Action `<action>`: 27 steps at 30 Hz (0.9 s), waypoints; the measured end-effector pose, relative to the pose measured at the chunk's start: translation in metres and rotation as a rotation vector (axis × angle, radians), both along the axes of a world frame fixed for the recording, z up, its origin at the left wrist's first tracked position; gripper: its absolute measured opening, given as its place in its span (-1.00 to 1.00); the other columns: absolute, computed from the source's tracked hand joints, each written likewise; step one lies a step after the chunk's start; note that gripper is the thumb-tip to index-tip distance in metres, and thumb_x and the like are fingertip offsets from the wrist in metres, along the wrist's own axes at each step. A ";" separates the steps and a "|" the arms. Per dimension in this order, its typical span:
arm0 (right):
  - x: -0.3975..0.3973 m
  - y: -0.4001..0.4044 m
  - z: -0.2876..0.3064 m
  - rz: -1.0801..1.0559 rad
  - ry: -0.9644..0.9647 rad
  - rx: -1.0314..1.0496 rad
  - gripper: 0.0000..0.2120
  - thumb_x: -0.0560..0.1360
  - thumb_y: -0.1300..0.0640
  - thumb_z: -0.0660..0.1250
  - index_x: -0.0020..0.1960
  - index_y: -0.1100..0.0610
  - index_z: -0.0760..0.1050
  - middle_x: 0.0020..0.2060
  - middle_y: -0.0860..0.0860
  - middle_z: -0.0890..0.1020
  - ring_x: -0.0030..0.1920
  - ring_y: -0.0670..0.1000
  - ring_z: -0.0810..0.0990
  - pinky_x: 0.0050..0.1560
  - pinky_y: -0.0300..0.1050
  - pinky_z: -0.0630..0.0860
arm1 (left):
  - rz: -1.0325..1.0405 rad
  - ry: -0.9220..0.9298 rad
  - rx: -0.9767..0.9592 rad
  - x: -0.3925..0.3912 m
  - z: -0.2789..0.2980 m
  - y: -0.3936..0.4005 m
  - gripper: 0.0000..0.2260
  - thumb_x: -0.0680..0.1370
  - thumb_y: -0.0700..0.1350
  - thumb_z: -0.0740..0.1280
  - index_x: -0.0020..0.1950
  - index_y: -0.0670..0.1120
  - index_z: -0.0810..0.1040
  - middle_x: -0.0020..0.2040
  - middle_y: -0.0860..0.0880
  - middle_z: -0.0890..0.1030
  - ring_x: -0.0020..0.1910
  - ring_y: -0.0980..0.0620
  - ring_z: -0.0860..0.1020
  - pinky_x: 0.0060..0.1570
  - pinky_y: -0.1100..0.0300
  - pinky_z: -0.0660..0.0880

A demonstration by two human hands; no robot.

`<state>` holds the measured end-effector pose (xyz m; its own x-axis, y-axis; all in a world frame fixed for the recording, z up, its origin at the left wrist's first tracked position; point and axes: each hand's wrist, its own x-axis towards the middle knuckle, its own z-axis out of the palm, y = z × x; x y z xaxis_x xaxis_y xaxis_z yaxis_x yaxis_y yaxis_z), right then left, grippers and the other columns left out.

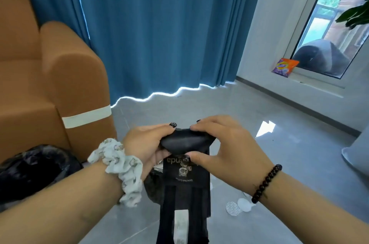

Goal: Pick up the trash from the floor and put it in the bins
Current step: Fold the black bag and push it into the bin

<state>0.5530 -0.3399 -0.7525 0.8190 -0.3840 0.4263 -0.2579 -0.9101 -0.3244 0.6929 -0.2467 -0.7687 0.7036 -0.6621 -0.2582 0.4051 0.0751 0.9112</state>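
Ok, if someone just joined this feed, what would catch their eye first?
Probably the two hands at centre: the left hand and right hand both grip the top of a black bag that hangs down between them. Next, the tall blue curtain filling the background, with the orange armchair at left. On the floor at lower right lie small white round scraps.

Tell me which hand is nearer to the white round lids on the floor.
Right. The right hand grips the black bag with the white round lids lying below it, by its wrist. The left hand grips the bag's other side, farther from them.
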 end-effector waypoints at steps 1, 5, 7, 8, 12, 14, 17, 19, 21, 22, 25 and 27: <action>0.000 0.000 0.003 0.024 0.005 0.007 -0.56 0.35 -0.10 0.47 0.20 -0.08 0.54 0.08 -0.17 0.56 0.15 -0.15 0.45 0.22 -0.33 0.34 | -0.021 0.038 0.000 -0.001 0.000 0.003 -0.84 0.49 -0.30 0.34 0.03 -0.34 0.59 -0.08 -0.25 0.62 -0.27 -0.03 0.59 -0.41 0.24 0.60; -0.003 -0.003 0.013 0.070 -0.057 0.095 -0.76 0.38 -0.06 0.45 0.04 -0.09 0.59 -0.11 -0.19 0.61 -0.05 -0.17 0.56 0.03 -0.19 0.51 | -0.142 0.060 0.015 -0.001 0.008 0.014 -0.83 0.49 -0.20 0.35 -0.01 -0.26 0.65 -0.21 -0.12 0.67 -0.42 0.10 0.59 -0.48 0.34 0.54; -0.005 -0.007 0.014 0.056 -0.098 0.131 -0.84 0.38 -0.05 0.44 -0.06 -0.06 0.61 -0.19 -0.20 0.63 -0.11 -0.18 0.57 -0.05 -0.27 0.52 | -0.240 -0.043 0.059 0.000 0.014 0.016 -0.80 0.50 -0.10 0.33 -0.02 -0.20 0.66 -0.22 -0.09 0.68 -0.41 0.10 0.61 -0.49 0.34 0.51; -0.005 -0.009 0.014 0.048 -0.113 0.157 -0.88 0.38 -0.04 0.43 -0.10 -0.06 0.62 -0.23 -0.20 0.63 -0.12 -0.20 0.57 -0.09 -0.33 0.51 | -0.279 -0.113 0.087 0.000 0.018 0.017 -0.77 0.50 -0.05 0.32 -0.02 -0.18 0.64 -0.20 -0.12 0.69 -0.37 0.07 0.63 -0.46 0.31 0.51; -0.005 -0.014 0.009 0.005 -0.147 0.291 -0.96 0.39 0.02 0.45 -0.21 -0.09 0.60 -0.32 -0.20 0.64 -0.22 -0.22 0.59 -0.24 -0.42 0.47 | -0.332 -0.417 0.158 -0.001 0.023 0.018 -0.74 0.46 0.13 0.32 -0.10 -0.06 0.62 -0.29 -0.13 0.66 -0.35 0.01 0.62 -0.41 0.24 0.47; -0.006 -0.018 0.007 -0.008 -0.156 0.337 -0.97 0.39 0.03 0.46 -0.21 -0.06 0.62 -0.33 -0.16 0.65 -0.25 -0.20 0.60 -0.27 -0.43 0.47 | -0.320 -0.597 0.148 -0.001 0.018 0.019 -0.72 0.32 0.23 0.35 -0.22 0.06 0.67 -0.32 -0.15 0.60 -0.38 0.04 0.54 -0.38 0.22 0.45; -0.009 -0.018 0.004 0.013 -0.147 0.350 -0.97 0.38 0.05 0.47 -0.20 -0.06 0.63 -0.32 -0.15 0.66 -0.25 -0.20 0.60 -0.27 -0.43 0.47 | -0.309 -0.786 0.129 0.001 0.011 0.021 -0.73 0.30 0.25 0.37 -0.20 0.11 0.70 -0.21 -0.29 0.60 -0.32 0.06 0.49 -0.25 0.22 0.42; -0.011 -0.016 0.002 0.026 -0.155 0.353 -0.96 0.38 0.05 0.48 -0.21 -0.05 0.63 -0.32 -0.18 0.65 -0.26 -0.21 0.59 -0.29 -0.46 0.43 | -0.314 -0.756 0.068 0.000 0.012 0.022 -0.83 0.40 0.09 0.37 -0.22 0.04 0.70 -0.34 -0.03 0.65 -0.34 0.21 0.56 -0.26 0.41 0.43; -0.011 -0.014 0.001 0.038 -0.179 0.359 -0.96 0.38 0.04 0.48 -0.23 -0.03 0.63 -0.33 -0.17 0.65 -0.27 -0.19 0.59 -0.31 -0.45 0.44 | -0.399 -0.666 0.040 0.000 0.008 0.019 -0.76 0.42 0.07 0.31 -0.08 -0.02 0.67 -0.20 0.05 0.70 -0.20 0.17 0.65 -0.19 0.36 0.53; -0.011 -0.013 0.000 0.046 -0.195 0.356 -0.95 0.38 0.04 0.47 -0.23 -0.02 0.64 -0.34 -0.16 0.65 -0.28 -0.17 0.59 -0.31 -0.42 0.46 | -0.447 -0.610 0.052 0.001 0.004 0.017 -0.67 0.40 0.11 0.28 0.00 -0.06 0.65 -0.10 -0.01 0.71 -0.09 0.08 0.66 -0.07 0.23 0.58; -0.009 -0.014 -0.004 0.067 -0.218 0.336 -0.97 0.40 0.06 0.46 -0.21 -0.01 0.64 -0.31 -0.14 0.66 -0.25 -0.13 0.61 -0.23 -0.28 0.54 | -0.540 -0.434 0.127 0.003 -0.005 0.014 -0.50 0.38 0.23 0.22 0.14 -0.07 0.59 0.03 -0.11 0.68 0.04 -0.09 0.64 0.07 -0.05 0.57; -0.009 -0.018 -0.009 0.069 -0.223 0.325 -0.98 0.41 0.06 0.46 -0.19 -0.01 0.64 -0.28 -0.16 0.67 -0.22 -0.14 0.62 -0.18 -0.24 0.56 | -0.559 -0.358 0.140 0.003 -0.008 0.011 -0.48 0.36 0.27 0.21 0.14 -0.03 0.60 0.03 -0.11 0.68 0.04 -0.11 0.64 0.05 -0.07 0.57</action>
<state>0.5444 -0.3582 -0.7613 0.7488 -0.4753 0.4619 -0.0906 -0.7638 -0.6391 0.6959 -0.2353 -0.7764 0.3229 -0.9287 -0.1823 0.0198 -0.1859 0.9824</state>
